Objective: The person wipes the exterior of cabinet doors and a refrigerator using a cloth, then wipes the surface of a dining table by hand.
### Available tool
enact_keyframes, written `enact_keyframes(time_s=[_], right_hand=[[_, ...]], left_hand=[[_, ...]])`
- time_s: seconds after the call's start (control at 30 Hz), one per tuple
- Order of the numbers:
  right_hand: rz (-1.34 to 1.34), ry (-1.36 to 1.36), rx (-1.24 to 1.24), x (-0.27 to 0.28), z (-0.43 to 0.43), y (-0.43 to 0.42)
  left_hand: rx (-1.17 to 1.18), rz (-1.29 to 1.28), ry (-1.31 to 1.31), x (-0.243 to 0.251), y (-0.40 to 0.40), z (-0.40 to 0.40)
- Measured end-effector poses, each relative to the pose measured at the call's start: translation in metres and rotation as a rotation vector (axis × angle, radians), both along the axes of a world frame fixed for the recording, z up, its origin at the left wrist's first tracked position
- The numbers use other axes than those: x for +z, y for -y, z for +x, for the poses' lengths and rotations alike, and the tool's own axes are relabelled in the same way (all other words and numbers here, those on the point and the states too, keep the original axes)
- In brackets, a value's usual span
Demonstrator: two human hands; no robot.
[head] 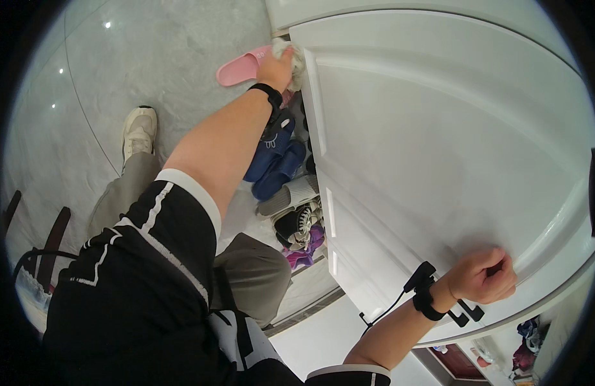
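Observation:
My left hand (pixel 276 71) grips a crumpled white cloth (pixel 297 79) at the left edge of a white panelled door (pixel 423 144). Beside that hand a pink slide sandal (pixel 239 70) lies on the floor, partly covered by the fingers. My right hand (pixel 485 277) is curled into a loose fist in front of the door, with nothing visible in it; whether it touches the panel I cannot tell. Two black handles (pixel 464 313) stick out just below the right wrist.
Along the door's foot lie blue slippers (pixel 278 164), a grey knit-topped shoe (pixel 290 195), a black lace-up sneaker (pixel 297 224) and a purple item (pixel 307 248). My beige shoe (pixel 140 130) stands on the grey floor (pixel 181 43). Dark furniture legs (pixel 56 236) are at left.

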State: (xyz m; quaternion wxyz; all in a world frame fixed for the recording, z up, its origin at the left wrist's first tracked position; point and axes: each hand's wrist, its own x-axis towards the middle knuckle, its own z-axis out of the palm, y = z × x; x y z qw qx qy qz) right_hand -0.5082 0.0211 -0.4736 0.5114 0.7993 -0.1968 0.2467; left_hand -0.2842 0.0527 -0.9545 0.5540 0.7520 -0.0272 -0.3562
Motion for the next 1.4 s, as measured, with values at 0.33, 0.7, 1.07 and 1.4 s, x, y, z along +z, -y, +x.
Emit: enact_keyframes(time_s=[0.33, 0.7, 1.07, 1.4], right_hand=[[-0.008, 0.023, -0.022, -0.002, 0.001, -0.001], [-0.04, 0.06, 0.039, 0.004, -0.007, 0.004], [-0.002, 0.063, 0.038, 0.002, -0.012, 0.002], [-0.004, 0.068, 0.055, 0.002, -0.013, 0.004]], left_hand=[[0.093, -0.14, 0.123, 0.066, 0.005, -0.017], [-0.285, -0.914, 0.506, 0.304, -0.039, -0.118], [0.025, -0.864, 0.971, 0.233, 0.019, -0.044], [-0.026, -0.048, 0.269, 0.119, -0.001, -0.044]])
